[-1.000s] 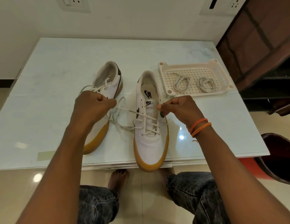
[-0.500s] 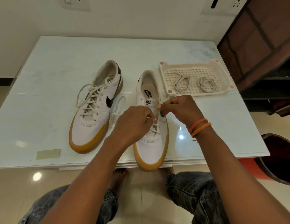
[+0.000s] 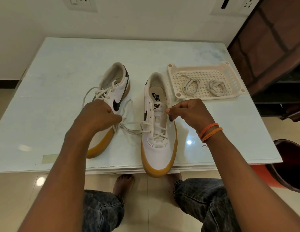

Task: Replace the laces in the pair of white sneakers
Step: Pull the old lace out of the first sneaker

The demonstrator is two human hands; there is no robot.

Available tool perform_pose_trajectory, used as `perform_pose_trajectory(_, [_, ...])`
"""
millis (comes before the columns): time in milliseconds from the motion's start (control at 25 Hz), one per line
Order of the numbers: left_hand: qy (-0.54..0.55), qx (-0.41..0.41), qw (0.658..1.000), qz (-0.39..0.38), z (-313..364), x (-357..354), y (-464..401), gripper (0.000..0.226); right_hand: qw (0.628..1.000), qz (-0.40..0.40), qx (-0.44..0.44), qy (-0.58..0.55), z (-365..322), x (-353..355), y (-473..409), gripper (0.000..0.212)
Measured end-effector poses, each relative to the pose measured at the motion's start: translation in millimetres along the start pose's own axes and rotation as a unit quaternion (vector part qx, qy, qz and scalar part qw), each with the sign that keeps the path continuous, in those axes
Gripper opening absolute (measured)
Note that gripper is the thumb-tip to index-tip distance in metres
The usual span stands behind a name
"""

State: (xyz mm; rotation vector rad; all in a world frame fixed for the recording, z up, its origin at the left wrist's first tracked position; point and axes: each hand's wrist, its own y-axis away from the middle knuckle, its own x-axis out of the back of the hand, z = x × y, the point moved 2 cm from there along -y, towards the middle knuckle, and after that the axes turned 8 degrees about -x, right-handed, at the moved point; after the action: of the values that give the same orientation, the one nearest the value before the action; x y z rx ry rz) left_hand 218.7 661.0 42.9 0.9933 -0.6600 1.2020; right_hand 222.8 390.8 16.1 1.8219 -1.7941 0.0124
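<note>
A person sits at a pale counter (image 3: 62, 67) with two white sneakers on it, toes pointing toward them. Half a second ago the left hand (image 3: 97, 118) was over the middle of the right-hand sneaker (image 3: 158, 139), working at its eyelets. Now it has drawn out to the left, and its grip is clamped on a length of the old lace (image 3: 132, 123), which runs taut from the fingers to an eyelet on the shoe's left side. More slack lace lies looped on the counter between the two shoes. The upper eyelets of this sneaker are bare, while the lower rows near the toe are still crossed, so the unlacing looks roughly half done.

The right hand (image 3: 187, 113) has stayed where it was, its thumb and forefinger pinched together at the shoe's right eyelet edge near the tongue, steadying it.

The left-hand sneaker (image 3: 115, 91) remains fully laced, partly hidden behind the left hand.

A cream plastic basket (image 3: 172, 71) with a grid floor sits just beyond the right-hand sneaker. Inside it are two loose lace bundles (image 3: 191, 86), well apart from each other, one to the left and one to the right. These are likely the replacements, still untouched.
</note>
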Motion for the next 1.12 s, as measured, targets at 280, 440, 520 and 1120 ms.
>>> perform_pose_trajectory(280, [-0.151, -0.032, 0.956, -0.248, 17, -42, 6, 0.023, 0.938, 0.089, 0.24, 0.232, -5, -27, 18, 0.014])
perform_pose_trajectory(440, [-0.027, -0.058, 0.996, -0.066, 42, -50, 10, 0.015, 0.938, 0.014, 0.224, 0.264, -1, -39, 23, 0.012])
perform_pose_trajectory(520, [0.051, -0.031, 0.994, -0.096, 50, -56, 15, 0.019, 0.943, 0.014, 0.211, 0.258, -5, -39, 25, 0.009])
perform_pose_trajectory(1120, [0.028, -0.015, 0.999, -0.011, 83, -95, 79, 0.026, 0.986, 0.106, 0.109, 0.066, 2, -31, 52, 0.013])
